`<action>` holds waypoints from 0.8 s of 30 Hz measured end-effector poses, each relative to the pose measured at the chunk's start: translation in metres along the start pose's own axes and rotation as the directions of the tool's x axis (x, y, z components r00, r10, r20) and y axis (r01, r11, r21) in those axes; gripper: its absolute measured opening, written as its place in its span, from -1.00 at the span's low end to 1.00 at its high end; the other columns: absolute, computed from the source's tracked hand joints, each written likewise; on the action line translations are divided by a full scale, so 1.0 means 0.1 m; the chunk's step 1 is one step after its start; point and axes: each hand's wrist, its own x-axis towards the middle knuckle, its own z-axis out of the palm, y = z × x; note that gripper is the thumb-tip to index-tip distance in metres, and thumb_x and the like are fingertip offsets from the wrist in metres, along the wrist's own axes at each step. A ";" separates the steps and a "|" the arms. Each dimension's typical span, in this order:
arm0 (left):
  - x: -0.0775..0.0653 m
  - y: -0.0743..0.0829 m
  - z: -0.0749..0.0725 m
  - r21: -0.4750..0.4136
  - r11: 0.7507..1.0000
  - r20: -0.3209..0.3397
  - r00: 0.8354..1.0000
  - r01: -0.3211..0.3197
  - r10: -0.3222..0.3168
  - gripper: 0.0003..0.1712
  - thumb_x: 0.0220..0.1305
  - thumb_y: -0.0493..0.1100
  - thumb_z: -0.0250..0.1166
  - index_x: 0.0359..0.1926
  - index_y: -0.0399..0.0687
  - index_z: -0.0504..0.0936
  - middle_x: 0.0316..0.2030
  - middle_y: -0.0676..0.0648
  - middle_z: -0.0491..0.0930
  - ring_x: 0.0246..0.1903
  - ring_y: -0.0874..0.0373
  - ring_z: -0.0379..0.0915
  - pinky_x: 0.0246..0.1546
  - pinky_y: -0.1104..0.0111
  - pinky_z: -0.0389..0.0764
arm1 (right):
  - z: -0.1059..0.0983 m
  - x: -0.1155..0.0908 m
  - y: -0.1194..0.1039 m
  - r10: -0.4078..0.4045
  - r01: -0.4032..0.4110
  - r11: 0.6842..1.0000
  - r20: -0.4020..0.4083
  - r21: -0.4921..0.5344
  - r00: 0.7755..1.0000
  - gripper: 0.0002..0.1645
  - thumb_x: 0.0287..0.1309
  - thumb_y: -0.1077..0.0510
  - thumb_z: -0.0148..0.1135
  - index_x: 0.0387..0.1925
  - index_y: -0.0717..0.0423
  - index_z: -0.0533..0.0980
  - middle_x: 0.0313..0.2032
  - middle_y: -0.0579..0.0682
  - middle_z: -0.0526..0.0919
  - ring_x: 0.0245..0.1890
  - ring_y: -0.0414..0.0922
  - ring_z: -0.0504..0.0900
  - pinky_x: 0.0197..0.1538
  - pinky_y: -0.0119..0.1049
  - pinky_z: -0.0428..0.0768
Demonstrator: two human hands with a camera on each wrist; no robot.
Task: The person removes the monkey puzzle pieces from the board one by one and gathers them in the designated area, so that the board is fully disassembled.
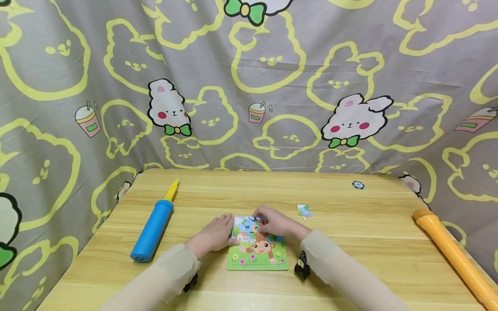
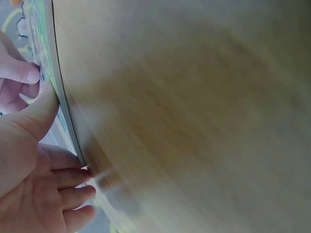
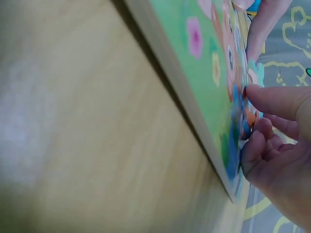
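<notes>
Right hand (image 1: 274, 221): thumb and fingers close in a pinch on a piece (image 3: 251, 116) at the far, right part of the board (image 1: 257, 267). The piece appears tilted against the printed surface; whether any edge of it is seated cannot be told, since the fingers cover much of it. Its long axis is likewise hidden.

Left hand (image 1: 213, 233): grasps nothing; its fingers lie extended along the board's left edge, with the thumb resting over that edge onto the printed face.

The governing relation is that of the pinched piece to the board: it lies directly below the right fingertips, over the far half of the picture, and the right hand is the nearer of the two, the left being across to the left side. The board is roughly square, flat on the table (image 1: 350, 272), with its monkey picture upright to the person.

A loose piece (image 1: 304, 211) lies on the table to the right of the board and on the far side of the right wrist, near it but apart; the right hand is again the nearer.

Farther out: a blue pump (image 1: 151, 231) at left, its yellow end pointing far; a small disc (image 1: 358, 185) at far right; an orange tube (image 1: 455, 255) along the right edge; a patterned curtain (image 1: 284, 147) behind.
</notes>
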 end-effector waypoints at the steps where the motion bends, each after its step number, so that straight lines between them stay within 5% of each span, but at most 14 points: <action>1: 0.00 0.00 0.00 0.002 1.000 0.000 1.000 -0.001 0.001 -0.10 0.22 0.21 0.12 0.31 -0.40 0.14 0.32 -0.29 0.08 0.31 -0.15 -0.05 0.28 0.10 0.04 | 0.00 0.00 0.02 -0.006 0.006 1.000 -0.009 0.019 1.000 -0.66 0.14 0.30 0.20 -0.02 0.13 0.44 -0.12 0.03 0.44 -0.19 -0.08 0.43 -0.15 -0.18 0.49; 7: 0.00 0.00 -0.01 0.009 1.000 0.003 1.000 -0.005 0.005 -0.10 0.22 0.21 0.12 0.31 -0.40 0.15 0.32 -0.29 0.08 0.30 -0.15 -0.04 0.28 0.09 0.06 | -0.01 -0.02 0.09 0.003 0.004 0.971 -0.028 0.238 1.000 -0.74 0.24 0.35 0.05 -0.08 0.10 0.51 -0.40 0.09 0.52 -0.51 -0.06 0.52 -0.46 -0.25 0.58; 10: -0.01 0.01 -0.02 0.012 1.000 0.005 1.000 -0.002 0.002 -0.10 0.22 0.21 0.11 0.31 -0.40 0.15 0.32 -0.29 0.08 0.31 -0.15 -0.04 0.28 0.09 0.05 | -0.03 -0.03 0.10 0.049 -0.034 0.939 -0.036 0.342 0.998 -0.78 0.24 0.36 0.05 -0.09 0.19 0.50 -0.43 0.08 0.53 -0.52 -0.05 0.54 -0.46 -0.24 0.60; 15: -0.01 0.02 -0.03 0.005 1.000 0.013 1.000 0.003 -0.003 -0.11 0.22 0.20 0.11 0.32 -0.38 0.13 0.33 -0.28 0.06 0.31 -0.13 -0.06 0.29 0.11 0.03 | -0.15 -0.09 0.13 0.112 -0.066 0.922 -0.100 0.380 0.989 -0.85 0.19 0.31 0.14 -0.19 0.26 0.48 -0.39 0.01 0.56 -0.38 -0.08 0.55 -0.32 -0.28 0.58; 24: -0.02 0.02 -0.03 0.015 1.000 0.007 1.000 -0.001 0.000 -0.11 0.22 0.20 0.12 0.32 -0.38 0.14 0.33 -0.28 0.07 0.31 -0.14 -0.05 0.28 0.10 0.04 | -0.49 -0.39 0.34 0.123 -0.023 0.896 -0.198 0.444 0.972 -0.80 0.17 0.24 0.19 -0.24 0.34 0.50 -0.42 0.04 0.59 -0.43 0.06 0.50 -0.41 -0.26 0.53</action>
